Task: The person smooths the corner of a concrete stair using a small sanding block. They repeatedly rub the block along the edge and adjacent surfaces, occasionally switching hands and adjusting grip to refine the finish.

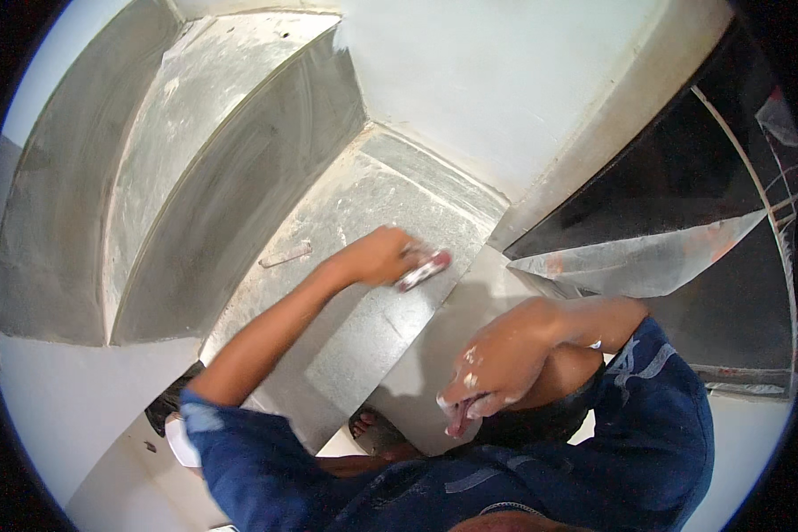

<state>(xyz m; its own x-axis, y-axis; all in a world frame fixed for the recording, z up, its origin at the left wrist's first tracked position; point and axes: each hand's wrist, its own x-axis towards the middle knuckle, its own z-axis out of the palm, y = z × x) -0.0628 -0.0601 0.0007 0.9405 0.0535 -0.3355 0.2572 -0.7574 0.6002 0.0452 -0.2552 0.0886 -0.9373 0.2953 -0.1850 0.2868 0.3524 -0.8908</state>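
My left hand (383,254) reaches out over a grey stone step (363,341), its fingers closed round a small reddish block-like tool (426,269) smeared with white. Motion blur hides the tool's exact kind and whether it touches the surface. White paste or powder coats parts of my right hand (496,359), which hangs nearer my body with its fingers curled in. Whatever those fingers may hold is out of sight. Beyond my left forearm, a short pale stick-like piece (285,255) lies on the dusty part of the slab.
Grey stone risers (248,168) and dusty treads climb at the left. A white wall (488,80) stands ahead. Glossy black panels (647,186) and a sheet of clear plastic (656,257) are at the right. My foot (363,424) shows below the step.
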